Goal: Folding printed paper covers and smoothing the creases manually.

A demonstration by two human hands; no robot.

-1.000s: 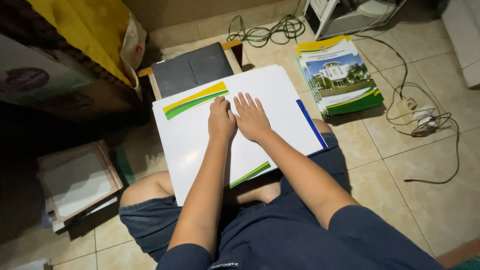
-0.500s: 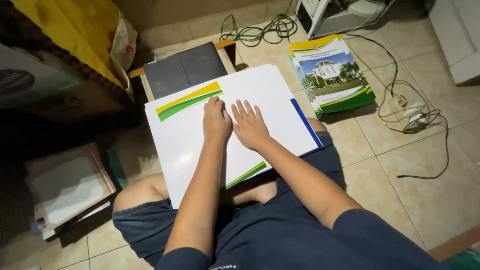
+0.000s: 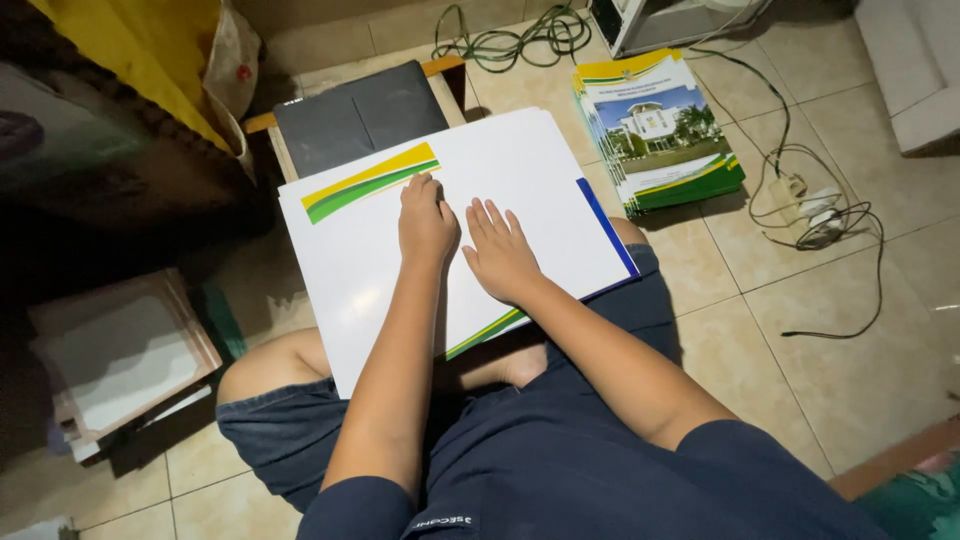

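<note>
A big white sheet (image 3: 520, 180) lies across the lap of a person sitting on the tiled floor (image 3: 800, 330), with a yellow-and-green curved stripe (image 3: 368, 180) at its far left corner, a thin blue strip along its right edge and a green-yellow sliver at its near edge. Both hands lie on its middle, side by side and just about touching. The left hand (image 3: 425, 222) is curled with knuckles up, fingers tucked toward the stripe; it seems to press down rather than grip, though the fingertips are hidden from here. The right hand (image 3: 500, 250) lies flat, palm down, fingers spread a little, holding nothing.

To the right on the tiles sits a stack of booklets (image 3: 660, 130), their cover showing a building under blue sky, with yellow at the top and green at the bottom. Past the sheet stands a small wooden stool with a dark padded seat (image 3: 360, 112). On the left, in shadow, is a pile of pale folders (image 3: 120, 350). Green cable (image 3: 510, 40) coils at the far wall, and a black cord (image 3: 840, 230) loops near a plug on the right.
</note>
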